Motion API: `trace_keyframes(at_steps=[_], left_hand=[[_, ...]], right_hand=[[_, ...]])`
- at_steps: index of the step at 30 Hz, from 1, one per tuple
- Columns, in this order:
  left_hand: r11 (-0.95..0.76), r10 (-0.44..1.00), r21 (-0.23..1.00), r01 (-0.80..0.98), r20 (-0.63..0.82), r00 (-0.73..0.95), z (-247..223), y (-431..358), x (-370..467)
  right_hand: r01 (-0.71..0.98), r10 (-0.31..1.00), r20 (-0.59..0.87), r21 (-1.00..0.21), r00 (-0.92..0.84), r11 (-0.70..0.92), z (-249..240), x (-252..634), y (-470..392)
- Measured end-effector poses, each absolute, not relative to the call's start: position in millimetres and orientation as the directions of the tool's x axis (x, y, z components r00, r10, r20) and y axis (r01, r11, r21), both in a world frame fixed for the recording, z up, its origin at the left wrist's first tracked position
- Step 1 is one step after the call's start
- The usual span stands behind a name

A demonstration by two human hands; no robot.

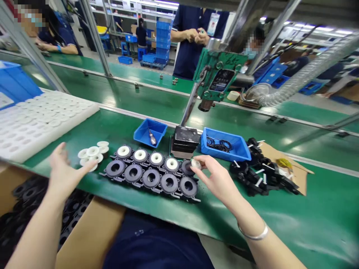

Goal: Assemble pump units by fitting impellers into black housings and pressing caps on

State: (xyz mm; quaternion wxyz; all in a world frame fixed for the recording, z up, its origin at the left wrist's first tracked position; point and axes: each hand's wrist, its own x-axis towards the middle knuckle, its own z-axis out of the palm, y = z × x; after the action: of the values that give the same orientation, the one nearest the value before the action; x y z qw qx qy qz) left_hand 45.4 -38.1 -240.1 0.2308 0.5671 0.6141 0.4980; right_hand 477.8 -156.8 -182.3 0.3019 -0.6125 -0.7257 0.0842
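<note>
My right hand [215, 177] pinches a small white plastic ring [195, 163] between thumb and fingertips. It is over the rightmost round black housing [186, 168] of the back row; whether the two touch I cannot tell. The other back-row housings each carry a white ring [156, 158] in the middle. In the front row, the black housings [152, 178] show bare dark centres. My left hand [65, 170], slightly blurred, is open with thumb and fingers spread, beside a loose pile of white flanged rings [92, 151] on the green bench.
A white tray of discs [88, 106] lies at left. Behind the housings stand a blue bin [143, 131] with a screwdriver, a green press [217, 74] and a blue bin of black rings [241, 147]. Black parts [255, 175] lie at right. A co-worker [190, 37] stands opposite.
</note>
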Motion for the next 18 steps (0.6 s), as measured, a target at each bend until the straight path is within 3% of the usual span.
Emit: trace_keyframes(at_steps=[4, 8, 18], left_hand=[[-0.159, 0.962, 0.857, 0.49, 0.246, -0.119, -249.8, -18.0, 48.0], [-0.316, 0.93, 0.698, 0.643, 0.361, 0.065, -247.5, -17.5, 53.5], [-0.198, 0.897, 0.955, 0.219, 0.267, -0.353, -243.4, -28.2, 53.3]], right_hand=[[0.857, 0.882, 0.362, -0.303, -0.303, 0.418, -186.8, 477.1, -155.9], [0.864, 0.843, 0.43, -0.229, -0.323, 0.448, -184.7, 480.7, -155.0], [0.838, 0.822, 0.493, -0.288, -0.285, 0.463, -186.9, 478.6, -162.9]])
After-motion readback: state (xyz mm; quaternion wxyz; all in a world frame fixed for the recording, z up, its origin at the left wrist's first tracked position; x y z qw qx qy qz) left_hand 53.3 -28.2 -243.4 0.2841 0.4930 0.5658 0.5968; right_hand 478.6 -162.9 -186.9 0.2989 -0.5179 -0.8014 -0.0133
